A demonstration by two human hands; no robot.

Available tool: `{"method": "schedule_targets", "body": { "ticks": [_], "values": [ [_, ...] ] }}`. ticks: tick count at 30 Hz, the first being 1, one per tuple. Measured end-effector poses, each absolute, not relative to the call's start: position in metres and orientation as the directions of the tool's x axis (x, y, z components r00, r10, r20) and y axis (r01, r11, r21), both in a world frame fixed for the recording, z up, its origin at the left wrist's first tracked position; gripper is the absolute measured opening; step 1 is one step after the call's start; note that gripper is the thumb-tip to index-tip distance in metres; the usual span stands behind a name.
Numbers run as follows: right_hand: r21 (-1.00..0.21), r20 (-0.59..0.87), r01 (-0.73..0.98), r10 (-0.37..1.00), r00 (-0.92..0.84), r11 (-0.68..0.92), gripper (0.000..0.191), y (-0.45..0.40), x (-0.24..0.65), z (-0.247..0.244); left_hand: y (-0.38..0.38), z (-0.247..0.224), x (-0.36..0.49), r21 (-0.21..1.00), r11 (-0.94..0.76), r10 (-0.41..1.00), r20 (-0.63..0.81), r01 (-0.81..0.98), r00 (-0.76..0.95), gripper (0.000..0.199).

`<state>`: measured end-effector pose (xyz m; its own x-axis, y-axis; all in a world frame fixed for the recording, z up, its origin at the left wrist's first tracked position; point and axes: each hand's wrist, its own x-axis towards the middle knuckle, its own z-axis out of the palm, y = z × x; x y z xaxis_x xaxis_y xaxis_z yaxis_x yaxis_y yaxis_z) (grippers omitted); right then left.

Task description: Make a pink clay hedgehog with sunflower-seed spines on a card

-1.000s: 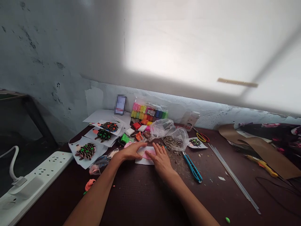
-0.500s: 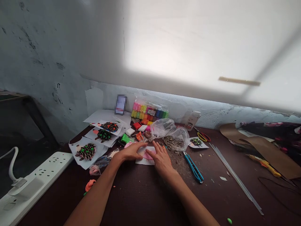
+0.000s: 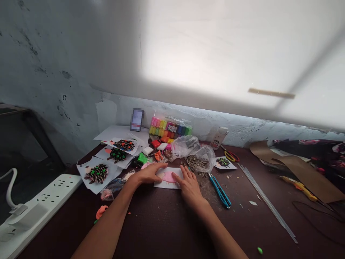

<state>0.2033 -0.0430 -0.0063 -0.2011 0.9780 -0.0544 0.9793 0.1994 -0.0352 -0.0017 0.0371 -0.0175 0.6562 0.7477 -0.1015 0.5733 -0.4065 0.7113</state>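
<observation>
Dark brown wooden tabletop (image 3: pixel 161 230) lies open below my wrists, while my left hand (image 3: pixel 147 173) and right hand (image 3: pixel 189 185) rest flat, fingers loosely spread and gripping nothing, at either side of a white paper card (image 3: pixel 165 184) bearing pink clay (image 3: pixel 169 176), near a blue plastic utility knife (image 3: pixel 219 190).

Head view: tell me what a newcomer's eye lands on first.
The rainbow pack of modelling clay stands out at the back, against the wall. In front of it, the left hand and right hand rest on a pink clay shape on a white paper card. Further left sits a seed-studded clay hedgehog.
</observation>
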Motion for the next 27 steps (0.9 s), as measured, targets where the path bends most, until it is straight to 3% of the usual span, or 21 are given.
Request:
{"method": "schedule_targets", "body": {
  "ticks": [10,17,22,27],
  "values": [
    [-0.029,0.005,0.997,0.997,-0.078,0.078,0.046,-0.04,0.212,-0.004,0.038,-0.023,-0.001,0.711,-0.443,0.765,-0.017,0.546,0.644,0.08],
    [-0.026,0.088,0.999,0.996,-0.017,0.019,0.041,-0.038,0.22,-0.005,0.049,-0.037,0.002,0.682,-0.505,0.83,0.214,0.53,0.515,0.057],
    [-0.064,0.167,0.995,0.984,-0.064,0.076,0.037,-0.036,0.225,-0.014,0.055,-0.05,-0.002,0.55,-0.528,0.846,0.27,0.647,0.46,0.043],
    [-0.136,0.226,0.97,0.96,-0.167,0.201,0.036,-0.038,0.225,-0.017,0.052,-0.048,-0.003,0.472,-0.545,0.836,0.244,0.693,0.492,0.043]
  ]
}}
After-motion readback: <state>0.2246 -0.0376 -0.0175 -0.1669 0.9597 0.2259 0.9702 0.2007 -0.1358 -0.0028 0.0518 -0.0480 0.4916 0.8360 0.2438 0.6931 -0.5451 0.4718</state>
